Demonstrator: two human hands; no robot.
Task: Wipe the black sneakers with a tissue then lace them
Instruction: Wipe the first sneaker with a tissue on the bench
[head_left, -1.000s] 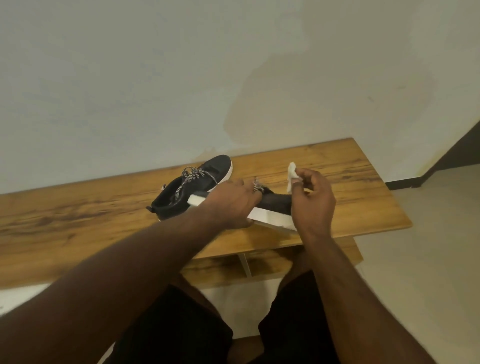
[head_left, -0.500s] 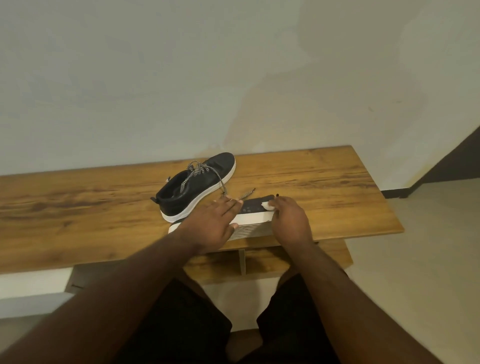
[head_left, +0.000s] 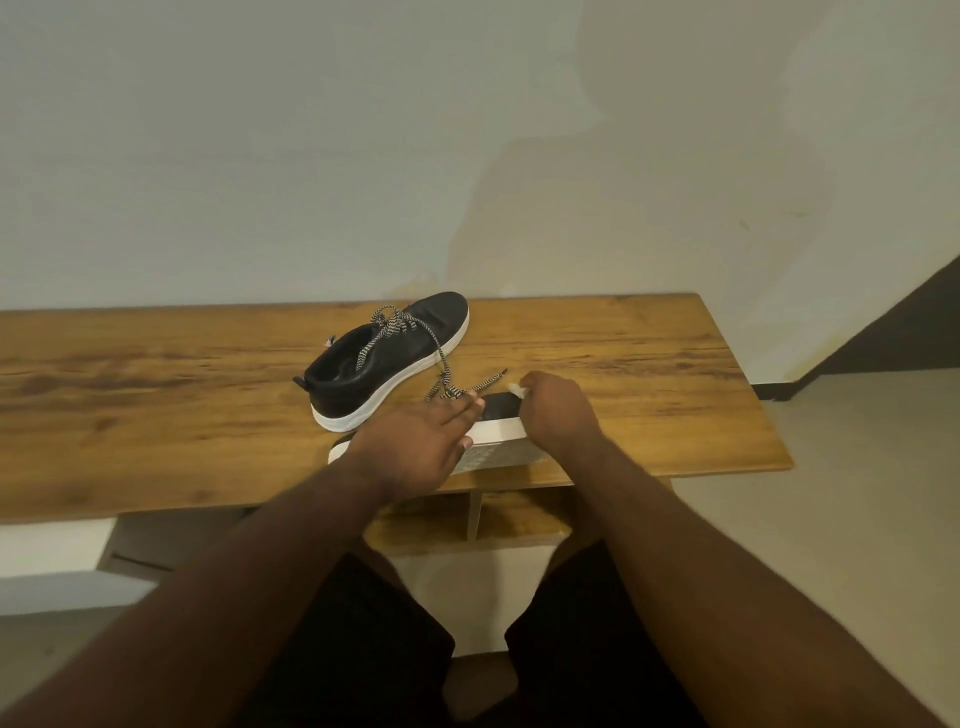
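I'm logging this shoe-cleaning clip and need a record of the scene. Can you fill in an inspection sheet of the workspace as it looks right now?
Surface: wooden bench against a wall, shelf beneath.
Job's things: far sneaker upright, laces loose; near sneaker tipped on its side at the front edge, sole toward the camera; tissue at its toe.
Clutter: nothing seen.
Grippers: left hand rests on the near sneaker, fingers straight; right hand grips the tissue against the toe.
Cables: nothing seen.
Surroundings: pale floor, dark skirting at right.
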